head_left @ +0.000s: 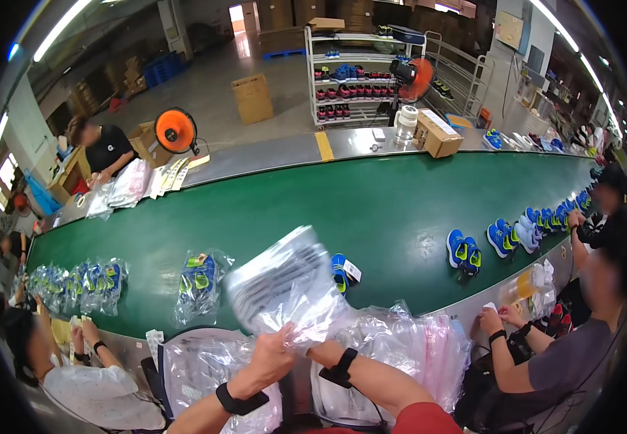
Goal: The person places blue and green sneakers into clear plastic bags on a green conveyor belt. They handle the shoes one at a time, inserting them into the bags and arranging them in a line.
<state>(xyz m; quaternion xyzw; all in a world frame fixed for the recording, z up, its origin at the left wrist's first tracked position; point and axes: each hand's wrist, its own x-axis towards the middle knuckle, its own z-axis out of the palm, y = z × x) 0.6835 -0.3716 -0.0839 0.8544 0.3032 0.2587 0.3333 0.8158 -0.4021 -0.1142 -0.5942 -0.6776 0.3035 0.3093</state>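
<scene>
My left hand [274, 356] is closed on the lower end of a stack of clear plastic bags [281, 271], which tilts up over the green belt. At the same end, my right hand [321, 353] reaches behind the plastic, which hides its fingers. Just beyond the bags, a blue and lime shoe [339, 271] with a white tag shows partly. To the left on the belt, a pair of shoes lies in a clear bag [198, 278]. More clear bags [212, 369] lie by my left forearm, and pink-tinted bags [436, 351] spread past my right hand.
The green conveyor belt [256, 192] runs across. Several bagged shoes [75, 282] sit at left; unbagged shoes [464, 249] line the right. Co-workers sit on both sides, one at a stack of bags [133, 177] opposite. A cardboard box [438, 134] stands on the far ledge.
</scene>
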